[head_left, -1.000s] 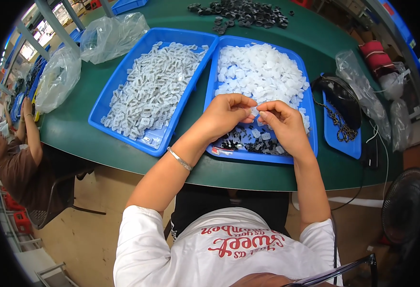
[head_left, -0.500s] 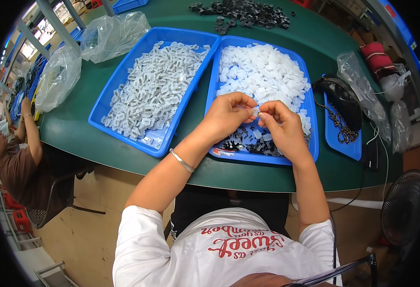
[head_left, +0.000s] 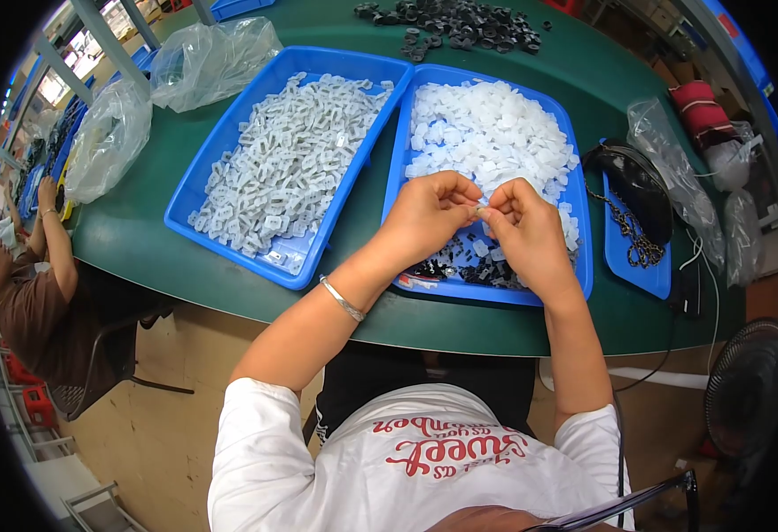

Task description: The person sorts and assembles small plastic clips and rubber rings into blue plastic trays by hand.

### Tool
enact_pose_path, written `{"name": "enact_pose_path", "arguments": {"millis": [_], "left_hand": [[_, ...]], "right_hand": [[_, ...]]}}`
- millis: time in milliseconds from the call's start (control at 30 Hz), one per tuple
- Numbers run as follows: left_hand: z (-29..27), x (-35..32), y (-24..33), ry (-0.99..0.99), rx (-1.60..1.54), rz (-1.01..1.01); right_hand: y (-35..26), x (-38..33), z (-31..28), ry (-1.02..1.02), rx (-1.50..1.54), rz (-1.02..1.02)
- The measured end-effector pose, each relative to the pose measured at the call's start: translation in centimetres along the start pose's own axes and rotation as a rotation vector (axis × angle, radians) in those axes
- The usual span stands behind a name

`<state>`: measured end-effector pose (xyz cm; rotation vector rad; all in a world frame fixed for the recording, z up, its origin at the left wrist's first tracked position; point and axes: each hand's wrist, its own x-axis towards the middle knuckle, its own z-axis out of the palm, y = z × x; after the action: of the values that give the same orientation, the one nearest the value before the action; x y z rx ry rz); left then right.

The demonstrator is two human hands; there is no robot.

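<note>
My left hand (head_left: 431, 213) and my right hand (head_left: 528, 232) meet over the near half of the right blue tray (head_left: 586, 266). Both are closed in a pinch on one small whitish plastic piece (head_left: 481, 207), mostly covered by my fingertips. Beyond my hands, the tray holds a heap of white translucent plastic pieces (head_left: 486, 124). Small black parts (head_left: 492, 271) lie at its near end, partly hidden beneath my hands. To the left, a second blue tray (head_left: 181, 213) is filled with greyish-white slotted plastic pieces (head_left: 291, 160).
Black parts (head_left: 460, 23) lie at the green table's (head_left: 389, 328) far side. Clear plastic bags (head_left: 211, 62) rest at the far left. On the right are a black bag (head_left: 633, 182) with a chain and a small blue tray (head_left: 624, 257). A co-worker (head_left: 43, 301) sits left; a fan (head_left: 748, 381) stands right.
My fingertips have drawn closer together around the small piece, covering more of it. My left hand has shifted slightly right. The trays look nearly the same.
</note>
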<state>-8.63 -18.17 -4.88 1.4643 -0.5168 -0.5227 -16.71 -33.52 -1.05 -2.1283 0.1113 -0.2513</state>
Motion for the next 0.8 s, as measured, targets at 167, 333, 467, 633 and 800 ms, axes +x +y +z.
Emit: {"name": "enact_pose_path", "arguments": {"millis": [167,333,467,633,800], "left_hand": [[0.1,-0.1,-0.1,0.008,0.030,0.030],[0.0,-0.2,0.5,0.004,-0.022,-0.002],[-0.1,-0.3,0.8,-0.030,-0.163,-0.028],[-0.3,-0.2,1.1,-0.085,-0.163,-0.048],[-0.5,-0.1,1.3,-0.048,-0.234,-0.100]], "right_hand": [[0.0,0.1,0.0,0.009,-0.037,0.018],[0.2,0.0,-0.1,0.053,-0.105,0.058],[1.3,0.5,-0.6,0.026,0.002,0.049],[1.8,0.8,-0.9,-0.149,0.449,0.156],[0.5,0.0,-2.5,-0.182,0.465,0.187]]}}
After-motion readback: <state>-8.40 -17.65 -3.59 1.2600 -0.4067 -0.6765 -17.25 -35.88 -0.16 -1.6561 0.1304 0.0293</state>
